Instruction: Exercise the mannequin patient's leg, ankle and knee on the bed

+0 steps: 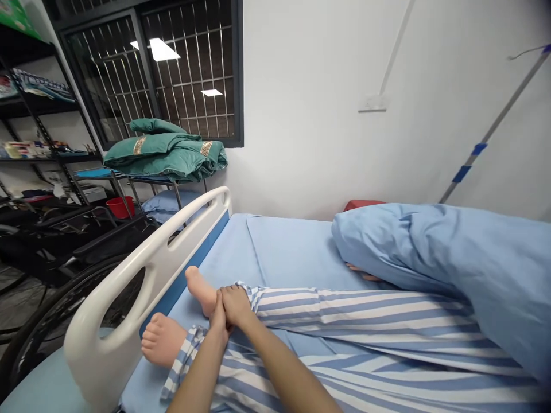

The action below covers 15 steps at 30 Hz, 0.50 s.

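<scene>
On the bed lie two legs in blue-and-white striped trousers [344, 307], with smooth, doll-like bare feet. My right hand [235, 303] is wrapped over the ankle of the far leg, at the trouser cuff. Close against it, my left hand [218, 315] grips the same ankle on the side nearer the toes, its fingers partly hidden. Toes up, the far foot [201, 289] sticks out beyond my hands. The near foot [162, 341] rests on the sheet to the left of my left forearm, untouched.
A white bed end board [159, 241] stands beyond the feet. Blue bedding [430, 246] covers the upper body, with some fingers showing below its edge. A wheelchair [38, 321], shelves and folded green quilts [167, 152] are at left; a pole [495, 132] leans at right.
</scene>
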### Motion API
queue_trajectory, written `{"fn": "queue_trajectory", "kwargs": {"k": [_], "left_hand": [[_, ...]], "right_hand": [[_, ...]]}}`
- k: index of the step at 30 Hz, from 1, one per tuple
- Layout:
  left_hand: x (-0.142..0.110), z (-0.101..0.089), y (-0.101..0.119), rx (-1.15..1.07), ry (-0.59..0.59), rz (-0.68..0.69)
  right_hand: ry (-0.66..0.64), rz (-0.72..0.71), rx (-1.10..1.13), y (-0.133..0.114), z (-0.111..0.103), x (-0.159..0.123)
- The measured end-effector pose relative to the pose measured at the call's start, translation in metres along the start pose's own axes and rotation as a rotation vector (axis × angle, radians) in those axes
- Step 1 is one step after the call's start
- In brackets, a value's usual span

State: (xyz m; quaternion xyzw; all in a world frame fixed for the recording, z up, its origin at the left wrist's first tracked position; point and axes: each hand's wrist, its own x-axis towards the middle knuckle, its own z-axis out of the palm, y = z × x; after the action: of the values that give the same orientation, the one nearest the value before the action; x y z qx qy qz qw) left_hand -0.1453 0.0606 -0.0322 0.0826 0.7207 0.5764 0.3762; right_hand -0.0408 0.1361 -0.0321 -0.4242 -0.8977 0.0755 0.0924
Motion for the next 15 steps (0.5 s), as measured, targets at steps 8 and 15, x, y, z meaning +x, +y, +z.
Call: {"fn": "queue_trajectory", "kwargs": {"k": [8,15], "left_hand": [[-0.001,-0.025,0.011,0.381,0.745,0.609],[0.007,-0.029,0.004,0.338,0.752,0.551]], "right_hand": [[0.047,0.094,-0.029,-0.017,0.004,-0.012],[-0.213,0.115,-0.028,-0.01,-0.006,0.018]]}}
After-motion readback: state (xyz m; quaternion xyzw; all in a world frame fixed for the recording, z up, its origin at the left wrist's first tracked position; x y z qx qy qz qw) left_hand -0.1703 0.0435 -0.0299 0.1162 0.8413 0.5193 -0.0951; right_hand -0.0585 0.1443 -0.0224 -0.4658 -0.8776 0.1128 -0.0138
